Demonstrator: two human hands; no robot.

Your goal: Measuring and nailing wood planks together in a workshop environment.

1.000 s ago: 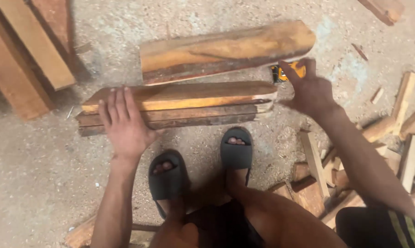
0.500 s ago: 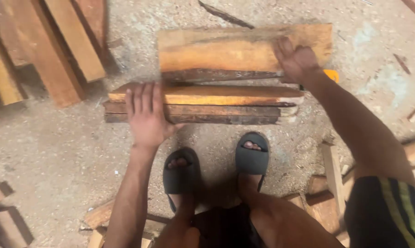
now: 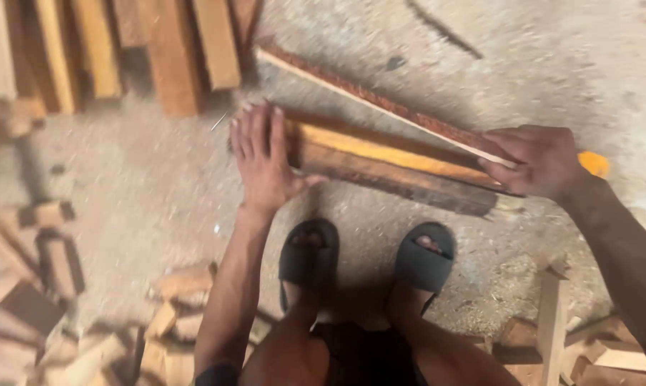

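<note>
While both hands stay on the wood, the scene reads like this:
Floor (image 3: 144, 186): dusty concrete, strewn with sawdust and chips
Stack (image 3: 108, 50): planks lying side by side at upper left, well apart from the right hand
Offcuts (image 3: 58, 314): short blocks scattered at lower left, more at lower right
Planks (image 3: 387, 168): two long rough boards lying on the floor just ahead of the feet, one yellowish, one darker, touching along their length
Slat (image 3: 380, 104): thin reddish strip, tilted up on edge, its near end at the right hand, its far end toward the stack
Sandals (image 3: 366, 261): dark pair, just behind the planks
Left hand (image 3: 262, 157): flat and spread wide, palm pressing the planks' left end, gripping nothing
Right hand (image 3: 541, 161): fingers curled narrow around the slat's end
Yellow object (image 3: 593, 164): small, mostly hidden behind the right hand, kind unclear
Handling: slat looks light, stiff, splintery, likely to whip or flex if held at one end only; a hold nearer the middle seems steadier; planks look heavier and rough
</note>
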